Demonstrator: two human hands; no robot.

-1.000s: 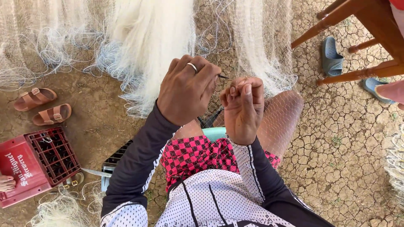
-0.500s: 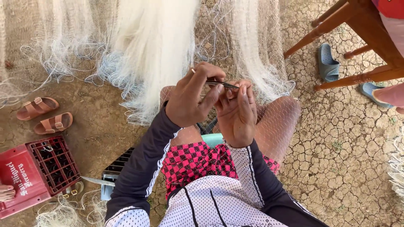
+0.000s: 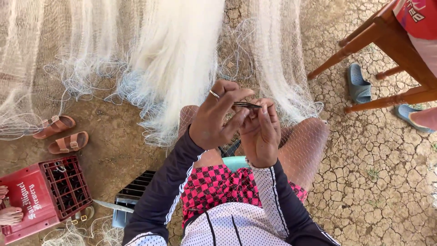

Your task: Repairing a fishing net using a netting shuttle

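White fishing net spreads over cracked brown earth. Below it, red-and-black checked shorts; left of them a red crate and tan sandals; right, blue slippers.

Red bottle crate at lower left of the ground, bare toes just beside it. Pair of brown sandals above it on the dirt. Wooden chair legs at upper right, blue slipper between them. Grey slatted box near the crate.
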